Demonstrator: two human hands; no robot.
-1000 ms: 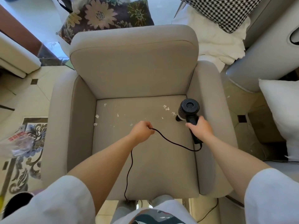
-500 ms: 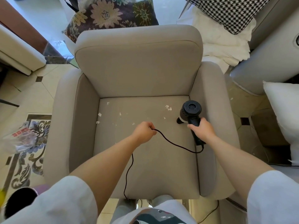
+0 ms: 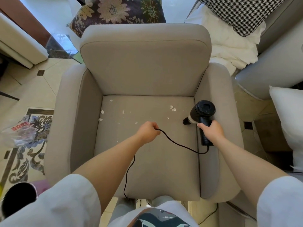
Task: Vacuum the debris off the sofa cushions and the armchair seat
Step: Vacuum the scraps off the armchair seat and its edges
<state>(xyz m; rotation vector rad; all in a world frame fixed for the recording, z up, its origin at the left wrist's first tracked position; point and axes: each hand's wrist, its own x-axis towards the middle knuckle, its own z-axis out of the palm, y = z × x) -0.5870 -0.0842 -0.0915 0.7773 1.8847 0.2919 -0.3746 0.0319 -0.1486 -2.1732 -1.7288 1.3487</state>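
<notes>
A beige armchair fills the view, its seat strewn with several white scraps of debris along the back half. My right hand grips the handle of a black handheld vacuum, whose nozzle tip touches the seat near the right armrest. Its black cord loops across the seat to my left hand, which is closed on it, then drops off the front edge.
A floral cushion lies behind the chair. A houndstooth cushion rests on white cloth at the back right. A white pillow and grey sofa stand right. A plastic bag lies on the left floor.
The vacuum has shifted slightly right and nearer the right armrest, and the scraps just left of its nozzle are gone. My left hand stays closed on the cord.
</notes>
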